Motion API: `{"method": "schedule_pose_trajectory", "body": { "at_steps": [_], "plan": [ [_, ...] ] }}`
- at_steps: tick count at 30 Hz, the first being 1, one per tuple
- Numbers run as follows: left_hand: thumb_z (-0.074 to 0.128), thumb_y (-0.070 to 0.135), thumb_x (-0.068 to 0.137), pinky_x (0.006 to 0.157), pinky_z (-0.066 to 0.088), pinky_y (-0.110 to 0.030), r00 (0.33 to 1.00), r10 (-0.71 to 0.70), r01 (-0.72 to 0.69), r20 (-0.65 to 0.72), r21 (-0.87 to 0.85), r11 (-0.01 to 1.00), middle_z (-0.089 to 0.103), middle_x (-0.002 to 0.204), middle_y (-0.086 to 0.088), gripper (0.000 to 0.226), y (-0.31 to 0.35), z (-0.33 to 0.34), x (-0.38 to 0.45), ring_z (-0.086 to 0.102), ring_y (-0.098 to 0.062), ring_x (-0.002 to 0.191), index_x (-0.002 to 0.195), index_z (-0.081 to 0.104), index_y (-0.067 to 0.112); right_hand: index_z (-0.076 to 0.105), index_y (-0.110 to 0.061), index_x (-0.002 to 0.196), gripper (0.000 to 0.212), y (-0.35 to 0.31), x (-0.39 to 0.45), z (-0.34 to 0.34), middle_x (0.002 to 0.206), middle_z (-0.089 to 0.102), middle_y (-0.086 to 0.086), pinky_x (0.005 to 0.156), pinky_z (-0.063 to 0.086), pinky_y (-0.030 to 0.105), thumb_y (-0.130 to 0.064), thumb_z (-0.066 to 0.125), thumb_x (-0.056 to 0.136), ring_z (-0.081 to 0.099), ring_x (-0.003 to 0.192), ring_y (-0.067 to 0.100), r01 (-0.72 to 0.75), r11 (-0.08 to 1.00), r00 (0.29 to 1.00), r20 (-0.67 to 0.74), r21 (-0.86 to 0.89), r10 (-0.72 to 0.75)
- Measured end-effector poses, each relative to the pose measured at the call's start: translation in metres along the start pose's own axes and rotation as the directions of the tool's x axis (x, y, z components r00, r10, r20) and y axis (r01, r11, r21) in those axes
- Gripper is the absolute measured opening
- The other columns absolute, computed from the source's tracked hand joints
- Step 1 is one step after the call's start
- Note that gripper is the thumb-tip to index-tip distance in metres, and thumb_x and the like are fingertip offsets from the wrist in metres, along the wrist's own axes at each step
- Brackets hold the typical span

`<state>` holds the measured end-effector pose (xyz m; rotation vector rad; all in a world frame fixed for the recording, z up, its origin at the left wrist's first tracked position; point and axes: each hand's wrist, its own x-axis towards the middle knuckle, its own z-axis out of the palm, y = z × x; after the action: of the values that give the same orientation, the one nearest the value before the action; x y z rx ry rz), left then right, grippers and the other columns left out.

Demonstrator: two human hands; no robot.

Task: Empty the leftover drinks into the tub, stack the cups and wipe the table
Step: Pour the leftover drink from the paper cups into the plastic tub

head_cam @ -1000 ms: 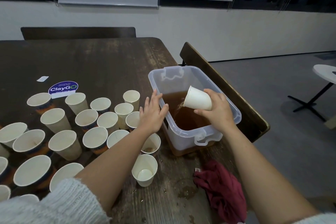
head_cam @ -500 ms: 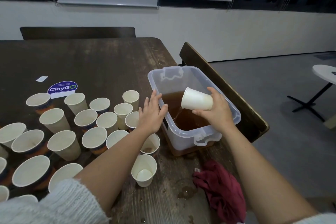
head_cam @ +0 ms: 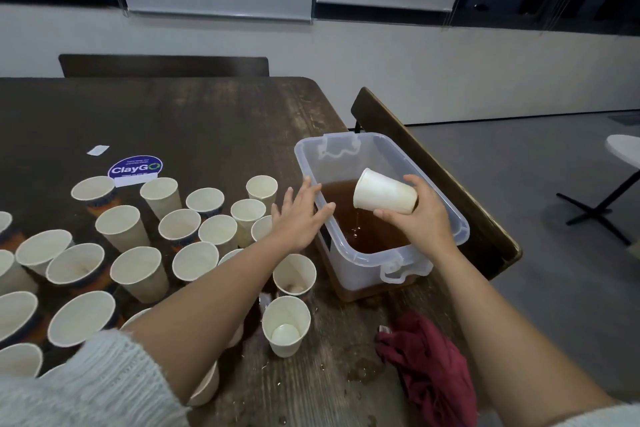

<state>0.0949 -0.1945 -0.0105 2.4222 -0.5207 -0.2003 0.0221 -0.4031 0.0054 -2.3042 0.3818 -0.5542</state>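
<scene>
Nearest the camera, a crumpled dark red cloth (head_cam: 429, 367) lay on the wooden tabletop (head_cam: 214, 121) by its right edge, with small droplets and a wet patch just beside it. A little further in stood a paper cup (head_cam: 286, 329) holding a pale round lump at its bottom, and just behind it another cup (head_cam: 294, 276) with a little brownish residue. To the left, a crowd of upright paper cups (head_cam: 138, 274) filled the near-left tabletop, leaving the far half bare apart from a round purple "ClayGO" sticker (head_cam: 135, 168) and a small white label (head_cam: 98, 150).

The clear plastic tub (head_cam: 450, 236) sat against the right edge, partly filled with brown liquid, its clip handles at both ends. The left hand (head_cam: 300, 218) lay flat, fingers spread and relaxed, against the tub's left rim. The right hand (head_cam: 420, 215) gripped a white cup (head_cam: 384, 196), tipped on its side above the tub with its mouth pointing left; a thin trickle fell into the liquid. Beyond the right edge stood a wooden chair back (head_cam: 433, 180), then open grey floor.
</scene>
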Motion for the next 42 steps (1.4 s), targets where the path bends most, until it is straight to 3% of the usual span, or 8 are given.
{"method": "schedule_pose_trajectory", "body": {
  "at_steps": [5, 8, 12, 20, 26, 32, 37, 42],
  "plan": [
    [0.038, 0.076, 0.083, 0.112, 0.030, -0.040, 0.998, 0.066, -0.062, -0.003, -0.370, 0.927, 0.037, 0.150, 0.000, 0.085, 0.002, -0.045, -0.015, 0.034, -0.017, 0.137, 0.145, 0.034, 0.018, 0.046, -0.024, 0.124, 0.059, -0.049, -0.012, 0.012, 0.109, 0.050, -0.015, 0.068, 0.048, 0.012, -0.027, 0.081, 0.076, 0.053, 0.099, 0.006, 0.013, 0.930, 1.000, 0.008, 0.369, -0.018],
    [0.051, 0.049, 0.093, 0.095, 0.039, -0.014, 0.993, 0.052, -0.107, -0.108, -0.601, 0.792, 0.043, 0.135, 0.009, 0.060, 0.001, -0.079, -0.039, 0.043, -0.007, 0.124, 0.142, 0.034, 0.017, 0.046, -0.021, 0.124, 0.056, -0.096, -0.023, 0.039, 0.111, 0.052, -0.014, 0.069, 0.048, 0.009, -0.022, 0.079, 0.079, 0.056, 0.097, 0.003, 0.039, 0.856, 0.994, 0.067, 0.516, -0.086],
    [0.068, 0.044, 0.082, 0.087, 0.050, -0.018, 0.948, -0.026, -0.207, -0.318, -0.675, 0.708, 0.046, 0.123, 0.017, 0.068, -0.040, -0.134, -0.085, 0.052, 0.000, 0.110, 0.138, 0.035, 0.026, 0.048, -0.023, 0.121, 0.053, -0.172, -0.051, 0.093, 0.108, 0.056, -0.012, 0.070, 0.052, 0.014, -0.024, 0.079, 0.077, 0.060, 0.094, -0.001, 0.017, 0.769, 0.962, 0.199, 0.639, -0.187],
    [0.074, 0.023, 0.082, 0.088, 0.049, -0.017, 0.826, -0.218, -0.135, -0.520, -0.557, 0.819, 0.050, 0.125, 0.013, 0.070, -0.165, -0.234, -0.215, 0.052, -0.006, 0.114, 0.140, 0.036, 0.025, 0.050, -0.034, 0.111, 0.055, -0.299, -0.149, 0.216, 0.112, 0.063, -0.009, 0.079, 0.054, 0.021, -0.028, 0.086, 0.070, 0.062, 0.102, 0.006, -0.061, 0.768, 0.702, 0.575, 0.637, -0.421],
    [0.078, 0.050, 0.064, 0.095, 0.040, -0.013, 0.796, -0.286, 0.083, -0.533, -0.372, 0.924, 0.048, 0.130, 0.012, 0.082, -0.272, -0.262, -0.320, 0.045, -0.002, 0.118, 0.135, 0.046, 0.024, 0.054, -0.034, 0.116, 0.051, -0.354, -0.223, 0.295, 0.113, 0.063, -0.017, 0.091, 0.047, 0.020, -0.045, 0.079, 0.073, 0.059, 0.105, 0.000, 0.011, 0.836, 0.466, 0.737, 0.549, -0.490],
    [0.063, 0.066, 0.054, 0.095, 0.036, -0.021, 0.825, -0.318, 0.240, -0.467, -0.220, 0.946, 0.052, 0.121, 0.013, 0.095, -0.345, -0.252, -0.382, 0.047, -0.006, 0.114, 0.136, 0.045, 0.023, 0.064, -0.013, 0.108, 0.027, -0.368, -0.255, 0.338, 0.103, 0.065, 0.000, 0.082, 0.046, 0.014, -0.020, 0.066, 0.082, 0.061, 0.097, 0.006, -0.183, 0.788, 0.533, 0.733, 0.588, -0.423],
    [0.051, 0.066, 0.062, 0.100, 0.037, -0.037, 0.928, -0.217, 0.277, -0.302, 0.170, 0.946, 0.055, 0.120, -0.002, 0.094, -0.377, -0.240, -0.397, 0.049, -0.021, 0.114, 0.141, 0.041, 0.018, 0.065, -0.018, 0.113, 0.024, -0.383, -0.261, 0.370, 0.108, 0.065, -0.003, 0.089, 0.045, 0.026, -0.024, 0.068, 0.090, 0.057, 0.102, 0.014, 0.240, 0.908, 0.610, 0.674, 0.344, -0.417],
    [0.051, 0.072, 0.057, 0.078, 0.045, -0.030, 0.931, -0.078, 0.262, -0.355, 0.508, 0.820, 0.065, 0.096, 0.006, 0.077, -0.388, -0.227, -0.400, 0.062, -0.017, 0.087, 0.109, 0.067, 0.018, 0.042, -0.027, 0.144, 0.074, -0.403, -0.262, 0.391, 0.151, 0.033, 0.002, 0.117, 0.009, 0.045, -0.055, 0.068, 0.081, 0.012, 0.146, 0.028, 0.835, 0.550, 0.324, 0.815, -0.008, -0.480]
  ]
}}
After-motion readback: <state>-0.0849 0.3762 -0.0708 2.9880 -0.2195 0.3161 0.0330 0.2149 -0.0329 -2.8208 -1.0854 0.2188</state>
